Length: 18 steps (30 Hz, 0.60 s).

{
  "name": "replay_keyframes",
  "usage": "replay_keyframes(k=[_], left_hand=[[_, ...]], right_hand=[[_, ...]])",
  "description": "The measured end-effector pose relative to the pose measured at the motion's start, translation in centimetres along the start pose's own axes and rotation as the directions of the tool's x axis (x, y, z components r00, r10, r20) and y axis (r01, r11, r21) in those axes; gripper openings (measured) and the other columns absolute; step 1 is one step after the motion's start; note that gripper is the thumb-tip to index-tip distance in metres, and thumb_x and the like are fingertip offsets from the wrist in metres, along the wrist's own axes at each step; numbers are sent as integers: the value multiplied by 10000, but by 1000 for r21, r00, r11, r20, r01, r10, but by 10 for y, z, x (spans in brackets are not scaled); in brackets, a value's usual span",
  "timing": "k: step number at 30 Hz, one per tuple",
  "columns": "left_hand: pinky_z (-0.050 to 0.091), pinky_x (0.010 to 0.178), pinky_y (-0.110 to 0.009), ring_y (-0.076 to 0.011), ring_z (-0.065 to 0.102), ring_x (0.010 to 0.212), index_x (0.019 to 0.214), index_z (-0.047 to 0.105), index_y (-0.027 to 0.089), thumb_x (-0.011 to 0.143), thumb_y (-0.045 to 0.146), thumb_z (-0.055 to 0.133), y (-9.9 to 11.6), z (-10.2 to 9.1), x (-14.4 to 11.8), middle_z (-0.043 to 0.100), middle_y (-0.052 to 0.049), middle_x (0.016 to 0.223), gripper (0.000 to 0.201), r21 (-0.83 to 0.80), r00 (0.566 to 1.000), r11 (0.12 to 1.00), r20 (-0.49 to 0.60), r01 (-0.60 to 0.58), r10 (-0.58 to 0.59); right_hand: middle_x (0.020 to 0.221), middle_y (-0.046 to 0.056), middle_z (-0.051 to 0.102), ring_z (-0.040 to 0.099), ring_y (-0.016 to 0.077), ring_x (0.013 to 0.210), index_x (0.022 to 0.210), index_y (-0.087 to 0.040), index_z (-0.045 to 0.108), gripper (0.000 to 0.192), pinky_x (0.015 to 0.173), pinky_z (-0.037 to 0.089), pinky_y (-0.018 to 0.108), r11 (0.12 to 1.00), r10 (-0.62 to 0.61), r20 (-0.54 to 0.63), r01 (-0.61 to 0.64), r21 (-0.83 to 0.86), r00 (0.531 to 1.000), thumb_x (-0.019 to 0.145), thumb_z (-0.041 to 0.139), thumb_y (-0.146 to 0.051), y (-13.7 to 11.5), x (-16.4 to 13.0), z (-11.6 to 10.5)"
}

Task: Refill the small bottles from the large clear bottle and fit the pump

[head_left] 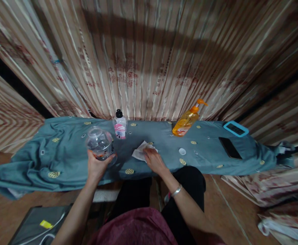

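Note:
My left hand (97,165) is wrapped round the lower part of a clear plastic jar (99,141), holding it tilted over the left part of the cloth-covered table. In my right hand (154,159) is a white tissue (140,152), pressed against the tablecloth (161,132); the fingertips are partly hidden. Behind the jar stands a clear bottle (120,126) with a black cap and a pink label. A small white round cap (182,151) lies on the cloth to the right of my right hand.
An orange pump bottle (186,123) stands at the back right. Farther right are a blue-framed digital clock (236,129) and a dark phone (230,148). A striped curtain (149,75) hangs right behind the table. A grey box (36,221) with a white cable sits at the lower left.

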<state>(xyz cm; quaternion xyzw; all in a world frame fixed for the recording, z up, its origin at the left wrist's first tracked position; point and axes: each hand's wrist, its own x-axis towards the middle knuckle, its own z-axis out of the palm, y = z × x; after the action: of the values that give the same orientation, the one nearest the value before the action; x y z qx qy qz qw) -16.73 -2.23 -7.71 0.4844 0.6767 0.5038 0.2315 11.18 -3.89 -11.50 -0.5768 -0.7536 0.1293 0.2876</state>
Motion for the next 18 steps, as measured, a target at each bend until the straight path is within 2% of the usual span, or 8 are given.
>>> replay_keyframes(k=[4, 8, 11, 15, 18], left_hand=[[565, 797, -399, -243, 674, 810, 1098, 527, 210, 458, 472, 849, 6, 1, 1, 653, -6, 878, 763, 6, 999, 999, -8, 44, -44], [556, 784, -391, -241, 673, 801, 1050, 524, 220, 441, 488, 844, 1, 3, 2, 653, 2, 862, 738, -35, 1000, 999, -15, 24, -25], [556, 741, -390, -237, 661, 735, 986, 518, 224, 442, 490, 850, -3, 4, 1, 637, 18, 787, 690, -32, 999, 999, -22, 31, -32], [577, 762, -407, -250, 684, 763, 1049, 516, 209, 480, 469, 869, -7, 3, 0, 662, -6, 829, 718, -53, 1000, 999, 9, 1, 0], [588, 882, -441, -282, 711, 953, 1209, 499, 184, 504, 449, 893, -9, 1, -2, 689, -72, 1016, 850, -111, 995, 989, 8, -94, 95]], right_hand=[[1400, 113, 587, 569, 271, 1297, 1337, -198, 572, 359, 1083, 485, 541, 994, 72, -59, -66, 89, 996, 989, 584, -287, 4, 14, 3], [1364, 110, 609, 586, 268, 1272, 1335, -199, 573, 365, 1080, 484, 543, 981, 138, -80, -126, 146, 987, 989, 585, -314, 8, 9, 2], [1360, 114, 610, 593, 273, 1259, 1350, -195, 562, 403, 1082, 477, 554, 972, 169, -95, -150, 180, 981, 977, 607, -340, 0, 16, 1], [1460, 136, 539, 547, 307, 1321, 1433, -200, 489, 566, 1112, 441, 583, 962, 149, -107, -120, 244, 983, 928, 678, -371, -30, 56, 3], [1555, 151, 439, 475, 341, 1390, 1464, -207, 456, 700, 1136, 407, 600, 952, 121, -114, -82, 296, 986, 865, 750, -418, -60, 99, 2]])
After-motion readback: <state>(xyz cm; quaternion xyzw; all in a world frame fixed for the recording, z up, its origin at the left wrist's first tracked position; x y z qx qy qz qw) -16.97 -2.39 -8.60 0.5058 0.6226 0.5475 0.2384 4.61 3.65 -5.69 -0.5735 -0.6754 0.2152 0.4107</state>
